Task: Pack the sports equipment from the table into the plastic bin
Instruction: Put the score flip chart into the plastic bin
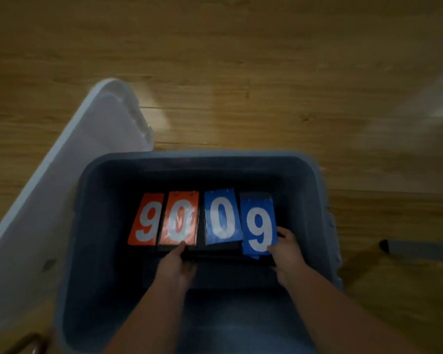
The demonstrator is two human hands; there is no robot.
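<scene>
A flip scoreboard [202, 221] lies inside the grey-blue plastic bin [317, 180], showing two red cards and two blue cards with white digits 9, 0, 0, 9. My left hand [177, 267] grips the scoreboard's near edge below the second red card, thumb on top. My right hand [288, 251] holds the near right corner, thumb on the blue 9 card. Both forearms reach down into the bin from the lower edge of the view.
The bin stands on a wooden floor [241, 72]. A white lid [62, 200] leans beside the bin's left wall. A dark bar-like object [407, 247] lies on the floor to the right. A metal piece [28, 343] shows at the bottom left.
</scene>
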